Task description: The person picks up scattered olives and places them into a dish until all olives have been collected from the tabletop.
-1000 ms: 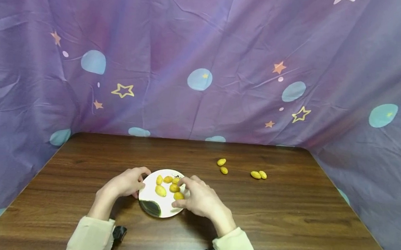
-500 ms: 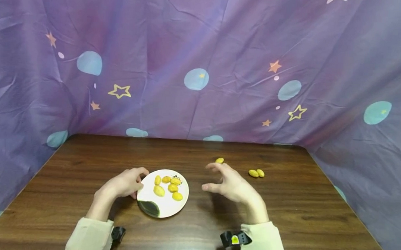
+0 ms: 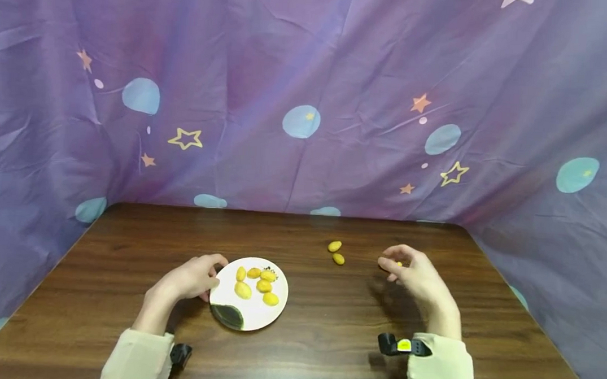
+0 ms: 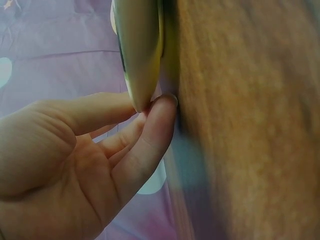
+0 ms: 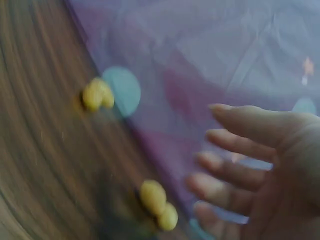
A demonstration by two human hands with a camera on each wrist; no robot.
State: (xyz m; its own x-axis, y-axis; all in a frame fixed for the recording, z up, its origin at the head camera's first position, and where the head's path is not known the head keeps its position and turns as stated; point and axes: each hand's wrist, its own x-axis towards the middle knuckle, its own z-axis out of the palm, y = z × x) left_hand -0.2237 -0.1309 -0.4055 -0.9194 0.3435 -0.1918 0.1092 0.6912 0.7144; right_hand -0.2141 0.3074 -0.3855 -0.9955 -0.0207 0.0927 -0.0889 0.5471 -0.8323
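Observation:
A white round plate (image 3: 257, 314) with a dark green patch lies on the table, bearing several small yellow oval fruits (image 3: 243, 290). My left hand (image 3: 190, 279) pinches its left rim, thumb on one face and fingers beneath, as the left wrist view shows at the plate edge (image 4: 142, 75). To the right, my right hand (image 3: 424, 279) hovers over two more yellow fruits (image 3: 399, 264), mostly hidden behind it in the head view. The right wrist view shows that hand's fingers (image 5: 227, 150) spread and holding nothing, with a pair of fruits (image 5: 152, 197) off their tips.
Two loose yellow fruits (image 3: 334, 246) lie near the back of the brown wooden table (image 3: 327, 349). A purple curtain (image 3: 251, 97) with stars and blue dots hangs right behind the table and along both sides.
My right hand has left the plate and travelled right, past the back pair of fruits, to the right-hand pair. My left hand stays at the plate's rim.

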